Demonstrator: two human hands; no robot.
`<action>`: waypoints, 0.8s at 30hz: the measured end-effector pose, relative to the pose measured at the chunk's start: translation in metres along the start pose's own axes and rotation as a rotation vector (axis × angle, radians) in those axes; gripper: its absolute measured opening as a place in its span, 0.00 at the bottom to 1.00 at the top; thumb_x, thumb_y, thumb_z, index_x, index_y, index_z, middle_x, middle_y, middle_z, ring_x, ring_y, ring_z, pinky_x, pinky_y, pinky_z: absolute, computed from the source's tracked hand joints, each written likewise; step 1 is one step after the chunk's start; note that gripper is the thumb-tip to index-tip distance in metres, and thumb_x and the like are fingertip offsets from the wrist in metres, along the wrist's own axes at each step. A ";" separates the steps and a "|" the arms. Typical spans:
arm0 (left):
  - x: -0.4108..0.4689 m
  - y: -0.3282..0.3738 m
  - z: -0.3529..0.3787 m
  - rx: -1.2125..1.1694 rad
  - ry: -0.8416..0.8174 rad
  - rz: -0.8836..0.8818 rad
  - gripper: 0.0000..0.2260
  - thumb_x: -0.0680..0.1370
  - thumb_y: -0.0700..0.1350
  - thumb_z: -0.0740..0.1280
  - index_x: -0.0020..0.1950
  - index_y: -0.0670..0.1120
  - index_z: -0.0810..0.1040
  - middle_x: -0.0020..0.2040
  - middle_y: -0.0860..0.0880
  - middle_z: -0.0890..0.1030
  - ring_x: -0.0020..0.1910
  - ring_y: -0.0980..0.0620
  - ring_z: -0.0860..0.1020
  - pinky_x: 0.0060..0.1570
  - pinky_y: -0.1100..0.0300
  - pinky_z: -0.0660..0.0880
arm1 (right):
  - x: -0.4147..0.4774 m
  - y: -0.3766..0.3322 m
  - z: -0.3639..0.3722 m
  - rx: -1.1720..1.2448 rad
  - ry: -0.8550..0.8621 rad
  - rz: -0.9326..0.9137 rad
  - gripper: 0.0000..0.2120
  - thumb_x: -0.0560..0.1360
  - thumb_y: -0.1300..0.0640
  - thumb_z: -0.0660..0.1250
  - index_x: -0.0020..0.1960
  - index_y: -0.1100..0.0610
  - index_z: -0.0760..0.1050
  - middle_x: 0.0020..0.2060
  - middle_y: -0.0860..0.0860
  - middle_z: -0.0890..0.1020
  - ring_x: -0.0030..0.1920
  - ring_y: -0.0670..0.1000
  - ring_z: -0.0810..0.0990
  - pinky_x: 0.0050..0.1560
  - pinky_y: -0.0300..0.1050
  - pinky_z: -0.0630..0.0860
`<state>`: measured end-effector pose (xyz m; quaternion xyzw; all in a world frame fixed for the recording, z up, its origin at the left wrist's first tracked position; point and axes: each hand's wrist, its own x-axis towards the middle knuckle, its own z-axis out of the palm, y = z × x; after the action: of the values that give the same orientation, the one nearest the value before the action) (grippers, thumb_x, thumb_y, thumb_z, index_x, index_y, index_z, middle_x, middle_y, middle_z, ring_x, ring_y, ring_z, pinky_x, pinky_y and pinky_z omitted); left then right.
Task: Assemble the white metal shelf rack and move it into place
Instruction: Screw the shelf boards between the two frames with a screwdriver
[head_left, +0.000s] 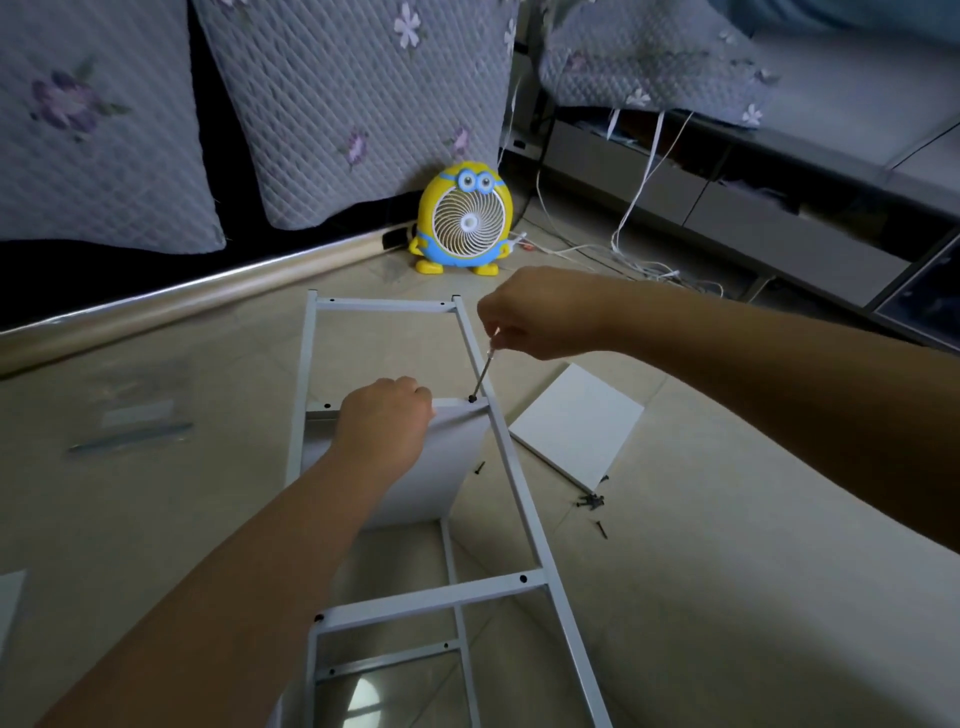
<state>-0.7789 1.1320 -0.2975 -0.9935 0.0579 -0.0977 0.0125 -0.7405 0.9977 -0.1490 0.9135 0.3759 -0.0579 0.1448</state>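
White metal side frame (431, 597) of the rack, flat on the tiled floor (701, 597), near its middle. Long axis from the near edge of the floor away toward the sofa base (182, 291) at the far edge, leaning slightly left; far end pointing at the cartoon desk fan (467, 218). Ladder-like: two long rails joined by crossbars with screw holes.

White shelf board (447, 467) on edge under the middle crossbar, top edge up against it. Left hand (384, 415) on that edge, fingers curled over it and gripping, probably to keep the board square to the frame and its hole lined up.

Right hand (535, 312) above the right rail, fingers pinched tight round the handle of a slim screwdriver (484, 371). Shaft tilted down and left, tip seated in a black screw (472, 398) at the right end of the crossbar. Likely mid-fastening; far from finished, with other holes unfilled.

Just right of the frame, a second white board (576, 421) flat on the floor, apart from the rail. At its near corner a small heap of black screws (589, 501); one lone screw (479, 467) beside the rail. Presumably kept there within reach of the driving hand.

Well to the left, a clear plastic bag (130, 426). Beyond the fan, tangled white cables (639, 260) toward the far right corner.
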 end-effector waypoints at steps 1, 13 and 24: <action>0.000 0.000 0.000 -0.002 0.007 0.007 0.11 0.81 0.45 0.55 0.60 0.46 0.73 0.52 0.49 0.75 0.50 0.51 0.74 0.41 0.62 0.67 | -0.001 -0.003 0.001 -0.016 0.020 0.028 0.14 0.79 0.54 0.59 0.54 0.64 0.73 0.48 0.59 0.79 0.50 0.58 0.76 0.46 0.47 0.71; -0.002 0.001 -0.002 0.006 -0.003 0.014 0.13 0.83 0.47 0.52 0.60 0.45 0.73 0.54 0.48 0.75 0.52 0.49 0.74 0.43 0.60 0.68 | 0.015 -0.012 -0.002 0.045 -0.137 0.128 0.14 0.78 0.57 0.58 0.60 0.64 0.68 0.54 0.60 0.78 0.53 0.59 0.78 0.50 0.49 0.75; -0.002 -0.003 0.000 0.024 0.024 0.038 0.14 0.83 0.47 0.51 0.61 0.45 0.72 0.54 0.48 0.75 0.51 0.50 0.74 0.41 0.61 0.66 | 0.014 -0.015 -0.001 0.060 -0.092 0.336 0.16 0.80 0.59 0.55 0.37 0.65 0.69 0.26 0.52 0.67 0.26 0.50 0.68 0.30 0.43 0.68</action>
<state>-0.7804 1.1351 -0.2974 -0.9907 0.0760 -0.1102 0.0255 -0.7414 1.0176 -0.1541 0.9637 0.2089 -0.0856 0.1423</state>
